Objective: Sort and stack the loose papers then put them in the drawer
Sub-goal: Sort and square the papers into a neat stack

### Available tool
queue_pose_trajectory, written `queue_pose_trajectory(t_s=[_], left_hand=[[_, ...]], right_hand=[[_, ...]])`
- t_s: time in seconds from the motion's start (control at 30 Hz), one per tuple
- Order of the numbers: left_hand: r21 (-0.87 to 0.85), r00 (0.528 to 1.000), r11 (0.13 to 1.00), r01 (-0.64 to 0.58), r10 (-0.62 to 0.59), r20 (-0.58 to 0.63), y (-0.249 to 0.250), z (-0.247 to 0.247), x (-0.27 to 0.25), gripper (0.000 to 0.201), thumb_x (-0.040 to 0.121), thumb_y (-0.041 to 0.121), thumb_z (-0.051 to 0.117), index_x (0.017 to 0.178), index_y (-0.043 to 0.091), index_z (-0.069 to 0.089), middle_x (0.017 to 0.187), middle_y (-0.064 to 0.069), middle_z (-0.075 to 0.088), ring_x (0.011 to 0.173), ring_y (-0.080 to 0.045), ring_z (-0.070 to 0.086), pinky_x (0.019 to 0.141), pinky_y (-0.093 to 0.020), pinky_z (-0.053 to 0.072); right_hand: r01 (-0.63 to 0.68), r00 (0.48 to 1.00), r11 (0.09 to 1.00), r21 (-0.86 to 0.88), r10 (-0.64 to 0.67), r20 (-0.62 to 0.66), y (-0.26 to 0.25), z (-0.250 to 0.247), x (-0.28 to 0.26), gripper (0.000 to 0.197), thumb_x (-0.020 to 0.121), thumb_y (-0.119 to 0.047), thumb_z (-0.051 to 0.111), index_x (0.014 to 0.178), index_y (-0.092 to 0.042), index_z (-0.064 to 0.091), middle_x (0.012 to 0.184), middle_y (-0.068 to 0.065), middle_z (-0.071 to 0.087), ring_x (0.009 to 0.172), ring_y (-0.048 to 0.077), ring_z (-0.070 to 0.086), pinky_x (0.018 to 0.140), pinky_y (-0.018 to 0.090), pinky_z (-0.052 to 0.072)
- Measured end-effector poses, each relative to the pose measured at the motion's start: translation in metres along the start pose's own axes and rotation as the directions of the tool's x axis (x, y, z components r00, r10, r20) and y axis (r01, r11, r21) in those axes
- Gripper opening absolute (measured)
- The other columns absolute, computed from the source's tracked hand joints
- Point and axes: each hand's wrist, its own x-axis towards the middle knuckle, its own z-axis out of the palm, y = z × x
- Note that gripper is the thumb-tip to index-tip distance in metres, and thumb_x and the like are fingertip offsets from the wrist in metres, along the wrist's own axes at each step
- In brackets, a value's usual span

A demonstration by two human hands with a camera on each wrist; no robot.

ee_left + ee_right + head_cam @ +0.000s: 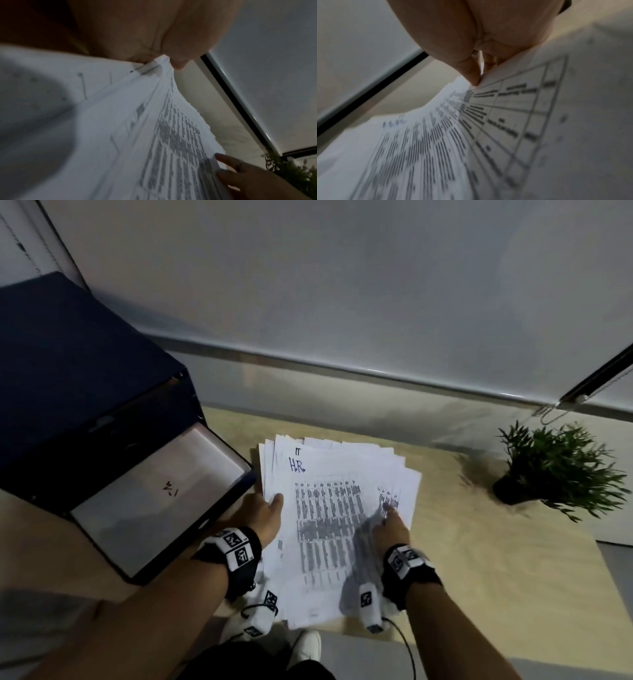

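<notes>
A loose, fanned stack of printed papers [329,508] lies on the wooden table, its top sheet hand-marked "HR". My left hand [270,508] grips the stack's left edge; in the left wrist view its thumb and fingers [178,59] pinch the sheets [154,135]. Over the right part of the stack, my right hand [390,518] pinches the sheets [436,142] between thumb [473,78] and fingers. To the left, a dark blue cabinet [68,371] has its drawer [164,556] pulled open, showing a pale inside.
A small potted plant [555,470] stands at the table's right rear. A white wall with a rail runs behind the table [479,559]. The table's near edge is just below the stack, and my shoe [308,645] shows beneath it.
</notes>
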Motion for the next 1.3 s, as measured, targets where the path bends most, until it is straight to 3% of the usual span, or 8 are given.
queue_pose_trajectory(t_s=[0.13,0.23,0.37,0.53,0.8,0.9,1.0,1.3], left_hand=[[-0.003,0.997,1.000,-0.002,0.002,0.071,-0.001,0.013,0.001,0.060,0.095,0.028,0.058,0.143,0.006,0.031,0.142,-0.011,0.047,0.127,-0.032,0.050,0.103,-0.032,0.040],[0.029,0.993,0.993,-0.117,0.118,-0.006,-0.001,0.006,0.006,0.052,0.087,0.032,0.060,0.134,0.023,0.040,0.138,-0.002,0.054,0.122,-0.027,0.055,0.106,-0.038,0.043],[-0.093,0.970,0.967,-0.236,0.230,-0.076,0.002,-0.021,0.018,0.054,0.092,0.020,0.061,0.141,0.020,0.039,0.143,-0.006,0.051,0.128,-0.031,0.051,0.106,-0.046,0.043],[-0.137,0.919,0.937,-0.322,0.274,-0.283,0.017,-0.076,0.014,0.035,0.090,0.007,0.062,0.123,0.009,0.052,0.123,-0.013,0.063,0.110,-0.032,0.061,0.089,-0.031,0.044],[-0.260,0.916,0.916,-0.305,0.208,-0.344,0.011,-0.108,0.016,0.038,0.089,0.004,0.062,0.125,0.010,0.050,0.123,-0.010,0.063,0.108,-0.025,0.061,0.093,-0.031,0.043],[-0.283,0.925,0.914,-0.290,0.191,-0.328,0.009,-0.109,0.016,0.042,0.089,0.006,0.063,0.128,0.012,0.049,0.124,-0.008,0.063,0.112,-0.026,0.061,0.097,-0.035,0.045],[-0.287,0.923,0.907,-0.309,0.214,-0.319,0.006,-0.108,0.017,0.039,0.088,0.005,0.064,0.124,0.012,0.051,0.121,-0.008,0.064,0.110,-0.026,0.062,0.096,-0.035,0.047],[-0.220,0.971,0.946,-0.237,0.223,-0.086,-0.014,-0.032,0.016,0.047,0.087,0.021,0.065,0.131,0.020,0.047,0.131,-0.003,0.058,0.119,-0.027,0.057,0.105,-0.046,0.044]], right_hand=[[0.033,0.995,0.998,-0.057,-0.027,0.098,-0.003,0.044,-0.011,0.073,0.096,-0.057,0.023,0.140,-0.002,0.042,0.134,0.024,0.052,0.123,0.035,0.051,0.103,0.038,0.043],[-0.150,0.979,0.985,-0.084,0.136,-0.152,0.006,0.039,-0.006,0.049,0.091,-0.039,0.049,0.133,-0.015,0.047,0.138,0.012,0.043,0.124,0.036,0.042,0.101,0.046,0.038],[-0.360,0.909,0.932,-0.047,0.339,-0.240,0.026,0.023,-0.005,0.081,0.075,-0.041,0.065,0.142,-0.010,0.032,0.146,0.012,0.030,0.127,0.039,0.031,0.104,0.054,0.035],[-0.211,0.961,0.964,-0.162,0.175,-0.213,0.033,0.025,0.007,0.077,0.082,-0.038,0.066,0.143,-0.011,0.028,0.144,0.013,0.031,0.127,0.040,0.032,0.103,0.055,0.036],[-0.120,0.986,0.965,-0.234,0.087,-0.145,0.006,0.037,0.014,0.115,0.072,-0.042,0.080,0.151,-0.001,0.006,0.148,0.020,0.028,0.134,0.039,0.033,0.106,0.046,0.038],[-0.149,0.984,0.985,-0.083,0.140,-0.108,0.000,0.038,0.019,0.106,0.076,-0.026,0.080,0.151,-0.003,0.009,0.144,0.023,0.038,0.129,0.038,0.045,0.105,0.041,0.042],[-0.174,0.978,0.985,0.011,0.174,-0.113,-0.003,0.028,0.014,0.065,0.081,-0.022,0.073,0.134,-0.004,0.040,0.128,0.024,0.056,0.114,0.040,0.058,0.093,0.040,0.051],[0.174,0.859,0.974,-0.146,-0.223,-0.462,-0.052,-0.111,-0.020,0.028,0.085,-0.023,0.065,0.099,0.001,0.064,0.093,0.027,0.067,0.087,0.043,0.064,0.066,0.034,0.043]])
